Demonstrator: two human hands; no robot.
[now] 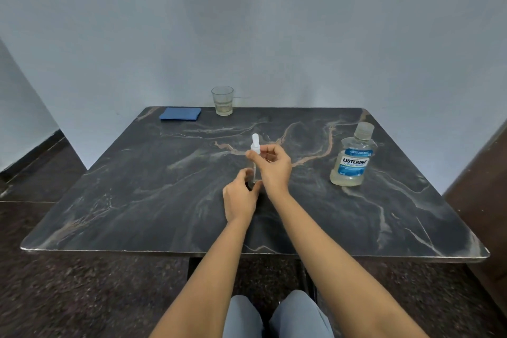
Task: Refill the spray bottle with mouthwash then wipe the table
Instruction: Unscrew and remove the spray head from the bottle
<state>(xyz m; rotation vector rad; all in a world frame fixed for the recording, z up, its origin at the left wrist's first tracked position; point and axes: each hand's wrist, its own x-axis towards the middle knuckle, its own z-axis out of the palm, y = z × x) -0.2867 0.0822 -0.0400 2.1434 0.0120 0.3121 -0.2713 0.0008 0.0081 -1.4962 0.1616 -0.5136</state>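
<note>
As left hand [241, 196] curls round clear lower body of spray bottle [255, 143], right hand [274, 169] pinches neck just under white nozzle; bottle upright, middle of worktop [131, 189]. Further right, well apart: mouthwash bottle [354, 158], capped, upright, pale liquid low inside. Far edge: folded blue cloth [180, 113] at left, glass [222, 100] just right of it, little liquid at bottom.
</note>
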